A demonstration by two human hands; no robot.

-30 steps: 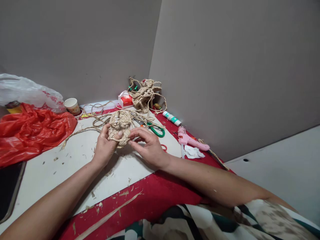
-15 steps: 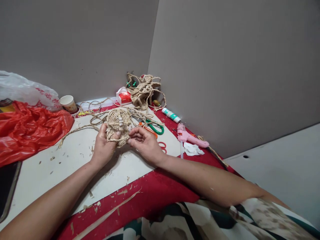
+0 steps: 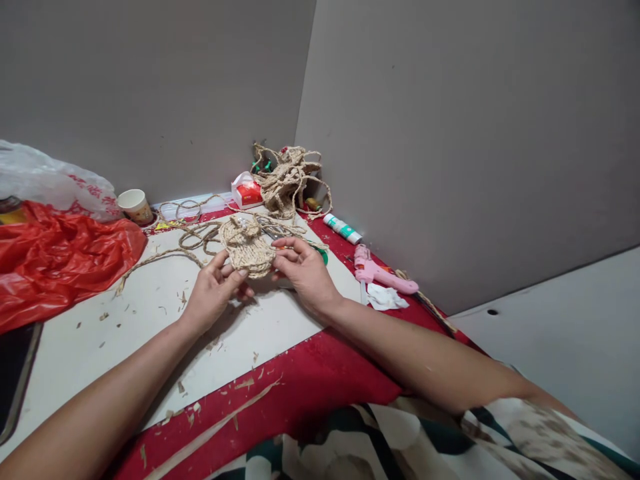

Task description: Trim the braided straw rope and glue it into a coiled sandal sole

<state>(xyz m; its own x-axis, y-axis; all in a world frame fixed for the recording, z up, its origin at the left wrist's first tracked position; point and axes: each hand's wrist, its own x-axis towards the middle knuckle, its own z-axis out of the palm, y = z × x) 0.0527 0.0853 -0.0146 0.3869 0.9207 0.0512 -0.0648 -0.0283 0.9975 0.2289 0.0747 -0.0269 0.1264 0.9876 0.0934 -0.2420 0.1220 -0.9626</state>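
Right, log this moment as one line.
left hand: holding woven piece | right hand: pinching its right edge | nearby: pink glue gun, paper cup, red plastic bag

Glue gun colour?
The glue gun is pink, best seen in the head view, right of the white board.

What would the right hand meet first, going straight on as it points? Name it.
The woven piece, right in front of the right hand; beyond it, probably the loose cord, though depth is unclear.
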